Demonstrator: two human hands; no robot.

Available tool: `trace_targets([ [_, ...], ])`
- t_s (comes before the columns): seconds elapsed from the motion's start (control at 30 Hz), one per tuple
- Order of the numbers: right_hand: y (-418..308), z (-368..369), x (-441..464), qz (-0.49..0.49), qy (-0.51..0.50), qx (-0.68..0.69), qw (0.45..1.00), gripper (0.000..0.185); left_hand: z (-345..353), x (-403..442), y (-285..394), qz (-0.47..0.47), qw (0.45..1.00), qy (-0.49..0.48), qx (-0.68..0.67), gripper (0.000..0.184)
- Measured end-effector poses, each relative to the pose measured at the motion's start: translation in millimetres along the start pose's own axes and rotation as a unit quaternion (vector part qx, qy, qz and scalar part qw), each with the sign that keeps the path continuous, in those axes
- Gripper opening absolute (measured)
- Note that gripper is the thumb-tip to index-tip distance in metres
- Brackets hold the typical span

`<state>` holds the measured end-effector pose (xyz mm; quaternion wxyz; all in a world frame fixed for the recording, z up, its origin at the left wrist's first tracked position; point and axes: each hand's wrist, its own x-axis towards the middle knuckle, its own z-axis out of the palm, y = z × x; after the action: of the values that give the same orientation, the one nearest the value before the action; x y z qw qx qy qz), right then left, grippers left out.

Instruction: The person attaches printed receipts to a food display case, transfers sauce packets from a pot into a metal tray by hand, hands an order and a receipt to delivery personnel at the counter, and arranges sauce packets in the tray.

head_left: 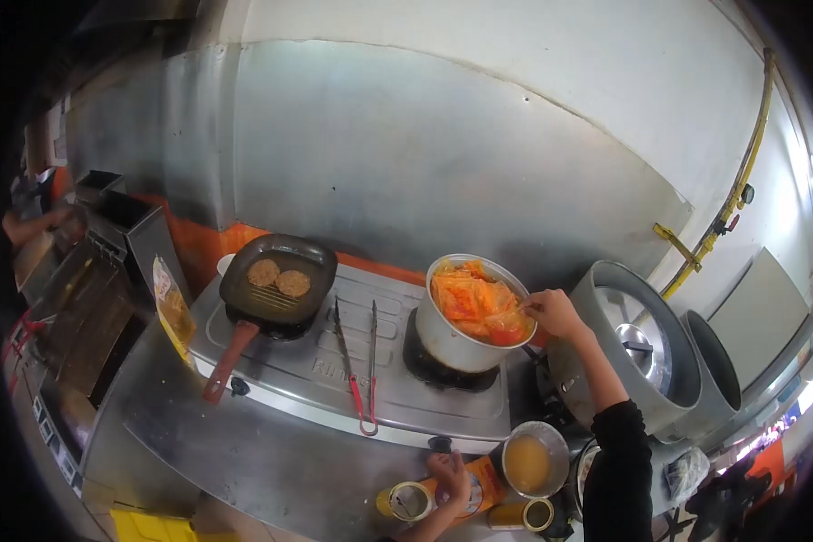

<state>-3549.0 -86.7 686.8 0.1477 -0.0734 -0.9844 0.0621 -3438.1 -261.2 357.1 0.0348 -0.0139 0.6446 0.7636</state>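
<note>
A deep metal pot (452, 347) stands on the right burner, heaped with glossy orange-red folded pieces (470, 303) whose kind I cannot make out. At the pot's right rim, my right hand (556, 313) has its fingers pinched together at the edge of these pieces; what they hold is hidden. My left hand (449, 479) is low at the stove's front, its fingers curled up at a black stove knob (439, 443). Tongs with red handles (363, 397) lie spread on the stove top, left of the pot. Two brown patties (278, 278) sit in a square grill pan (312, 294) on the left burner.
Below the stove front are a bowl of yellowish liquid (527, 465), an open can (409, 501) and a jar (538, 515). Large metal pots (583, 303) crowd the right. A yellow gas pipe (750, 172) climbs the wall. Another person's arm (32, 226) shows at far left beside fryers.
</note>
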Motion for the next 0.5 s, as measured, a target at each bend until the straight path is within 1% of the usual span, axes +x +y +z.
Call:
trace_targets([
  [0.03,1,0,1,0.001,-0.003,-0.001,1.000,0.013,1,1,-1,-0.031,0.999,0.007,-0.002,0.034],
  [0.1,3,2,0,-0.002,-0.003,0.015,1.000,0.013,1,2,7,-0.065,0.998,0.016,-0.002,0.034],
  [0.17,4,3,0,-0.009,-0.006,0.018,1.000,0.013,2,1,16,-0.061,0.996,0.041,-0.042,0.033],
  [0.3,3,0,1,-0.034,-0.012,-0.001,0.999,0.013,3,1,29,-0.066,0.994,0.070,-0.042,0.033],
  [0.37,2,0,2,-0.044,-0.010,-0.015,0.999,0.012,5,3,33,-0.101,0.991,0.079,-0.041,0.032],
  [0.4,1,0,2,-0.054,-0.007,-0.031,0.998,0.012,6,3,30,-0.102,0.991,0.080,-0.040,0.032],
  [0.47,-3,-4,3,-0.057,-0.014,-0.030,0.998,0.012,8,5,26,-0.054,0.994,0.086,-0.049,0.033],
  [0.5,-4,-6,4,-0.059,-0.021,-0.029,0.998,0.011,8,5,23,-0.053,0.994,0.089,-0.048,0.033],
])
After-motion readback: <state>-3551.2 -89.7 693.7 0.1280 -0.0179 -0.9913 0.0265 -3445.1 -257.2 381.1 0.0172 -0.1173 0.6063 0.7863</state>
